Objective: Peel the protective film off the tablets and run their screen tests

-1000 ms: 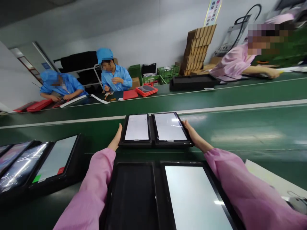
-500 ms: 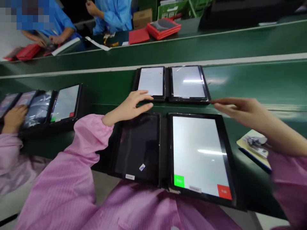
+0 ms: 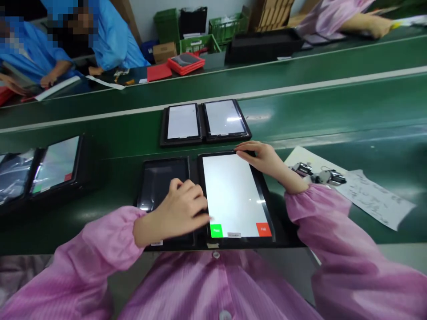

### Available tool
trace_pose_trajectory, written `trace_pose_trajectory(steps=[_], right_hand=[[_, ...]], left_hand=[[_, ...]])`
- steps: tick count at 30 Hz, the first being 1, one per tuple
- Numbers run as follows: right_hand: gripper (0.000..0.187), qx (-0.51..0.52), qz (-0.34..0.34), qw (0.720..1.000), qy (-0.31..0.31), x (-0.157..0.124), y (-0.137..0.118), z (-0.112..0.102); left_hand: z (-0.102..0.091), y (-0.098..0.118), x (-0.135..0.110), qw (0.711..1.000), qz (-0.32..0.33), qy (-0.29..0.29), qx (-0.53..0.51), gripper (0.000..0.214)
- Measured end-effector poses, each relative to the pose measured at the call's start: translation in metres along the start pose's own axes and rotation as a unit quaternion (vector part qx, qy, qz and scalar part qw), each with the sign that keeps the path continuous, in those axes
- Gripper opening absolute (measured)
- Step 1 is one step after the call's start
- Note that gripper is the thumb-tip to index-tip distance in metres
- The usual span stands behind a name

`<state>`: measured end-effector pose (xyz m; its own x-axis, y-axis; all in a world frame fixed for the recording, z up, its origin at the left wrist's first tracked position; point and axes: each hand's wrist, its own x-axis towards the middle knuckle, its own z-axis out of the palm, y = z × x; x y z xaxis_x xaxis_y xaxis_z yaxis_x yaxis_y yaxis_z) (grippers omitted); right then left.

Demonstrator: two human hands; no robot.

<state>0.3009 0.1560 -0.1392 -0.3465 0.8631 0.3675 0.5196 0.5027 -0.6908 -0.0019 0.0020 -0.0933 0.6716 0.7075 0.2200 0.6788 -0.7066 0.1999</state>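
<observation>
A lit tablet (image 3: 230, 191) lies in front of me in a dark tray, its screen white with a green box and a red box at the lower corners. My right hand (image 3: 262, 158) is at its top edge, thumb and forefinger drawn together there; whatever is between the tips is too small to make out. Left of it lies a dark-screened tablet (image 3: 160, 175), partly covered by my left hand (image 3: 183, 206). That hand is empty, its fingers bent and apart, with the thumb stretched toward the green box. I cannot tell whether the thumb touches the screen.
Two white-screened tablets (image 3: 223, 116) lie farther back on the green bench. Metal clicker-like devices (image 3: 328, 177) rest on paper sheets (image 3: 376, 198) at right. More tablets (image 3: 56, 162) are at left. Co-workers in blue sit across the bench near red pouches (image 3: 185, 62).
My right hand has left the back right tablet's corner for the lit tablet's top edge. My left hand has come down from the back left tablet toward the green box. The view has shifted right.
</observation>
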Motion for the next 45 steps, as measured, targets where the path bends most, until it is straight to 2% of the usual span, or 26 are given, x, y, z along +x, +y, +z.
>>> trace_pose_trajectory(steps=[3,6,9,11,17,20,21,23,25,27,29,32,35,39,45], right_hand=[[0.024,0.012,-0.007,1.0,0.024,-0.004,0.002,0.005],[0.023,0.011,-0.008,0.997,0.071,-0.016,0.001,0.004],[0.022,0.006,-0.008,0.994,0.111,-0.035,-0.008,-0.005],[0.02,0.0,-0.012,0.992,0.13,-0.049,-0.017,-0.014],[0.018,-0.009,-0.005,0.989,0.15,-0.096,-0.038,-0.039],[0.021,-0.016,0.009,0.988,0.152,-0.12,-0.045,-0.046],[0.022,-0.019,0.012,0.987,0.158,-0.127,-0.048,-0.048],[0.025,-0.023,0.014,0.985,0.171,-0.141,-0.054,-0.049],[0.028,-0.022,0.02,0.986,0.163,-0.156,-0.06,-0.049],[0.028,-0.019,0.033,0.992,0.118,-0.173,-0.065,-0.045],[0.032,-0.024,0.048,0.997,0.063,-0.193,-0.069,-0.038],[0.054,-0.036,0.071,0.997,0.015,-0.222,-0.076,-0.023],[0.071,-0.026,0.101,0.994,0.019,-0.242,-0.081,-0.009],[0.072,-0.001,0.109,0.992,0.058,-0.251,-0.08,0.0],[0.062,0.05,0.152,0.985,0.071,-0.249,-0.072,-0.003]], left_hand=[[0.011,0.032,-0.013,0.995,0.102,-0.001,0.012,0.038],[0.021,0.046,-0.022,0.987,0.146,0.064,0.038,0.028],[0.024,0.047,-0.025,0.976,0.181,0.108,0.058,0.021],[0.023,0.045,-0.022,0.968,0.212,0.116,0.066,0.019],[0.013,0.043,0.003,0.957,0.274,0.066,0.074,0.021],[0.001,0.028,0.031,0.943,0.304,0.066,0.116,0.02],[-0.004,0.017,0.044,0.943,0.29,0.086,0.141,0.02],[-0.012,-0.016,0.074,0.949,0.209,0.14,0.19,0.018],[-0.017,-0.056,0.103,0.971,0.035,0.156,0.18,0.021],[-0.016,-0.09,0.124,0.985,-0.112,0.113,0.074,0.025],[-0.013,-0.106,0.133,0.979,-0.194,0.055,-0.035,0.023],[-0.01,-0.099,0.13,0.969,-0.223,0.001,-0.108,0.016],[-0.011,-0.082,0.123,0.963,-0.24,-0.009,-0.124,0.011],[-0.013,-0.075,0.123,0.957,-0.251,-0.006,-0.146,0.016],[-0.011,-0.075,0.124,0.943,-0.284,0.009,-0.176,0.014]])
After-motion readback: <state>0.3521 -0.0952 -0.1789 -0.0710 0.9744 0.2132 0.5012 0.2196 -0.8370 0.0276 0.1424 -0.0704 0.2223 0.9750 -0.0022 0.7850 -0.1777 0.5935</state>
